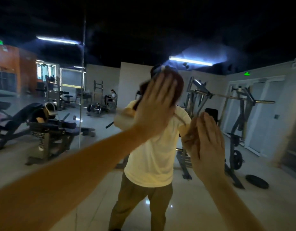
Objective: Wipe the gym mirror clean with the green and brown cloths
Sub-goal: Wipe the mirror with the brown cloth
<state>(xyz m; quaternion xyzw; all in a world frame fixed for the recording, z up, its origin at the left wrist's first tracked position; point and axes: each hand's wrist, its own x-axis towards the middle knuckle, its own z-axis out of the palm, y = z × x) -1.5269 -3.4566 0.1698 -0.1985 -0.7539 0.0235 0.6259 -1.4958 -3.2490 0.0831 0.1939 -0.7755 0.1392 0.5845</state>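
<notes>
The gym mirror (235, 40) fills the view, with a vertical seam (82, 90) left of centre. My left hand (155, 105) lies flat with straight fingers and presses a dark brown cloth (177, 84) against the glass at head height; the cloth shows past my fingertips. My right hand (205, 144) is lower and to the right, fingers straight and together, flat against the mirror. A thin dull strip of cloth (193, 125) shows between that hand and its reflection; its colour is unclear in the dim light. My reflection in a pale shirt stands behind both hands.
Everything else is reflection: weight benches at the left with a seated person, a lever machine (240, 104) at the right, a weight plate (256, 181) on the floor, and ceiling strip lights. The room is dark.
</notes>
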